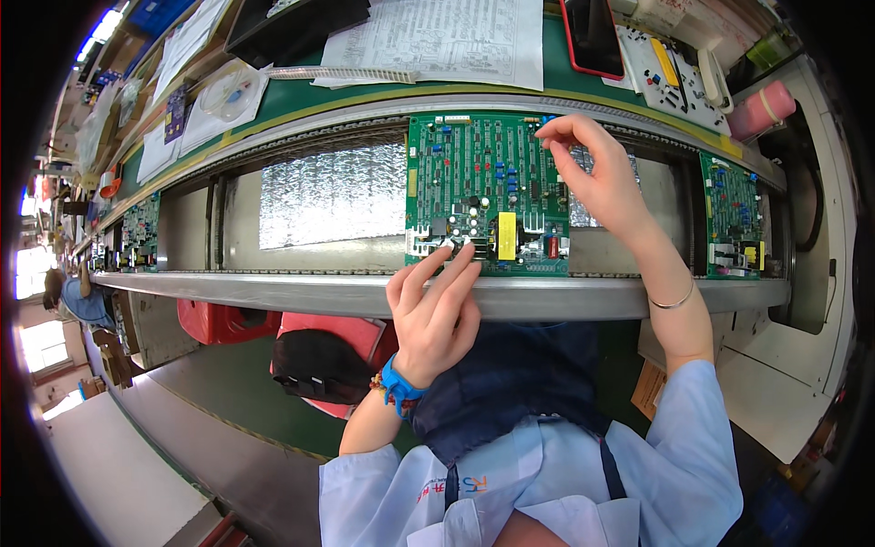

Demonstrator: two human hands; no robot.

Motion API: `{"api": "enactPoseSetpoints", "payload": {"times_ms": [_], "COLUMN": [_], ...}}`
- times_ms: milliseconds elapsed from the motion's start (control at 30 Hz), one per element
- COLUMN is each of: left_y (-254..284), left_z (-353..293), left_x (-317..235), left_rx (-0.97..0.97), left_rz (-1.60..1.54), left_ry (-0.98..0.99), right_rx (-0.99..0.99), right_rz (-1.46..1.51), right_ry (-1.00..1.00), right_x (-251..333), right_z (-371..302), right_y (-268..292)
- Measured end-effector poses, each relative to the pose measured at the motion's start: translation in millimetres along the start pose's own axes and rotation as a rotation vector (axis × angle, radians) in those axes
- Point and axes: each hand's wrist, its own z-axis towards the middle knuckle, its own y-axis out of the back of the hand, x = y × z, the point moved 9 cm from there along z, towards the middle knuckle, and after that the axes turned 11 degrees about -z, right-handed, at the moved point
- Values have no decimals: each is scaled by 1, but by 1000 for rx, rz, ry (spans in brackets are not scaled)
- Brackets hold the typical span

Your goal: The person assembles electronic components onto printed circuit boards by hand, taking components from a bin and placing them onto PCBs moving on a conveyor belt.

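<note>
Head view has me over a green circuit board (428, 202), spanning the near rail (510, 296) and far rail of the line; I judge the step in hand to be placing or checking small parts at its far right corner; my right grip (609, 182) is there, thumb and forefinger close, though I cannot tell whether anything sits between them; my left grip (436, 314) is loosely apart, fingertips at the near left components; next, I judge, calls for light, straight fingertip pressure; a boxy yellow transformer (507, 239) stands nearside; crinkled silvery sheeting (328, 196) lies left, against smooth grey metal.
</note>
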Motion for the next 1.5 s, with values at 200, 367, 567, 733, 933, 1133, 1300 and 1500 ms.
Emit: {"api": "enactPoseSetpoints", "payload": {"times_ms": [200,367,567,733,933,1133,1300,1500], "left_y": [-5,-5,17,15,10,5,4,-20], "left_z": [-18,-19,-41,-44,-32,-32,-35,-31], "left_x": [-5,-8,6,8,9,10,5,-4], "left_rx": [8,-10,-124,-116,-91,-87,-125,-15], "left_rz": [-10,-30,25,90,86,78,78,140], "left_ry": [-11,-7,22,40,62,60,45,97], "right_rx": [-14,-23,-12,-11,-15,-4,-16,-21], "right_rz": [16,41,40,44,35,44,37,48], "right_ry": [-23,-44,-111,-106,-101,-107,-108,-108], "right_x": [-7,-12,-20,-19,-20,-23,-24,-25], "right_z": [0,-1,0,0,1,0,0,-1], "right_y": [1,2,4,5,3,1,1,0]}}
